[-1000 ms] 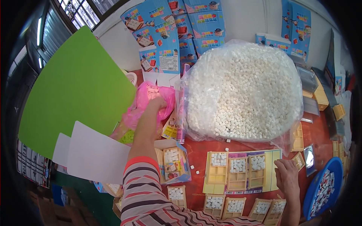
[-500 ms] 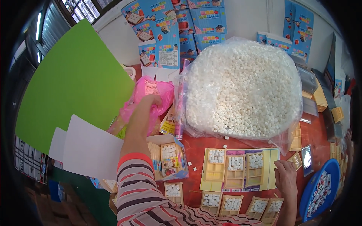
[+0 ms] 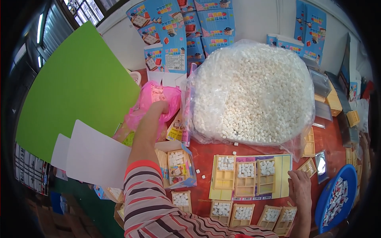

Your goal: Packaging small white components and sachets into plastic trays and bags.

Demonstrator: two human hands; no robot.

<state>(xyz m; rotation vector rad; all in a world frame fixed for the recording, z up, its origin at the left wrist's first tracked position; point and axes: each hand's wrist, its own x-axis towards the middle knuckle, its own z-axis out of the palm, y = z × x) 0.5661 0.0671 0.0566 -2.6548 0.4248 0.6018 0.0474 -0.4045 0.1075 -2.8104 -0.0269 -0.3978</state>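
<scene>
My left hand (image 3: 160,106) reaches into a pink plastic bag (image 3: 173,95) at the back left. Small pink pieces (image 3: 158,94) lie in the bag's mouth just beyond the hand, whose fingertips are hidden. My right hand (image 3: 300,184) rests at the right edge of a yellow and purple printed card sheet (image 3: 283,170), its fingers loosely bent and nothing seen in them. Three cream compartment trays stand on the sheet: a left tray (image 3: 224,180), a middle tray (image 3: 245,184) and a right tray (image 3: 266,182). White cubes fill the far part of each; the nearer compartments are bare.
A large clear bag of white cubes (image 3: 258,95) fills the back. Several filled trays (image 3: 242,214) line the near edge. An open box (image 3: 190,170) holds trays and small packets. A blue basin (image 3: 351,174) with sachets stands right; a green board (image 3: 75,103) and white sheets (image 3: 97,158) stand left.
The view has shifted slightly. My left hand remains in the pink bag, and my right hand stays by the sheet's edge. The trays look the same.
</scene>
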